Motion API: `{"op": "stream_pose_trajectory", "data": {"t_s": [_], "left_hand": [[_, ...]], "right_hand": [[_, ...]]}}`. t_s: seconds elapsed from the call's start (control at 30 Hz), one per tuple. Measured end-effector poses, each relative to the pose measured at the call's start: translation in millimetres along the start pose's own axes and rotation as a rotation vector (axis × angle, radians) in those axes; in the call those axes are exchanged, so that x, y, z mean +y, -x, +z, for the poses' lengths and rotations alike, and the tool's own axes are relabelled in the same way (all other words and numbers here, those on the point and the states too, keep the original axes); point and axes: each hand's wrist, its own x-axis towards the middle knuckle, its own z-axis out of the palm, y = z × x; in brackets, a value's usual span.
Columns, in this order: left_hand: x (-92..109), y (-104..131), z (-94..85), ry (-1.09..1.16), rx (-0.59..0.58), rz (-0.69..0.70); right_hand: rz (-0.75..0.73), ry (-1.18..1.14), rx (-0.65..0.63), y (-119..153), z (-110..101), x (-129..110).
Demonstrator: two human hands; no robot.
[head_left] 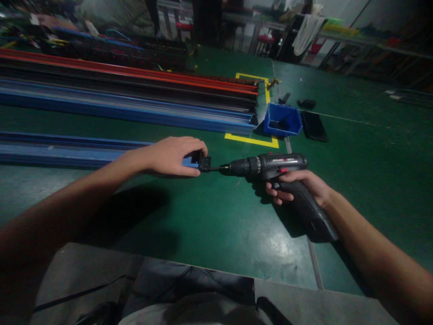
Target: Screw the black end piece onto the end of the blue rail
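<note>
My left hand (172, 155) is closed around the near end of a long blue rail (77, 153) lying on the green table. At that end sits a black end piece (204, 163), with my thumb and fingers around it. My right hand (297, 187) grips the handle of a black cordless drill (280, 163), index finger by the trigger. The drill points left, and its long thin bit (219, 168) meets the black end piece. Whether a screw is at the tip is too small to tell.
Behind lie several long blue rails (135, 108) and an orange one (135, 67). A blue bin (283, 119) holding dark parts stands past their ends, beside a black flat object (314, 126). Yellow tape (252, 141) marks the green table (216, 216). Its front edge is near my body.
</note>
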Motion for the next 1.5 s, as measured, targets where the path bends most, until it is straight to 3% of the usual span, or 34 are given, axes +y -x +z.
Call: {"op": "stream_pose_trajectory", "data": {"t_s": [1.5], "left_hand": [[0.9, -1.2, -1.6, -0.008, -0.015, -0.020]], "right_hand": [[0.015, 0.004, 0.033, 0.7, 2.9, -2.2]]}}
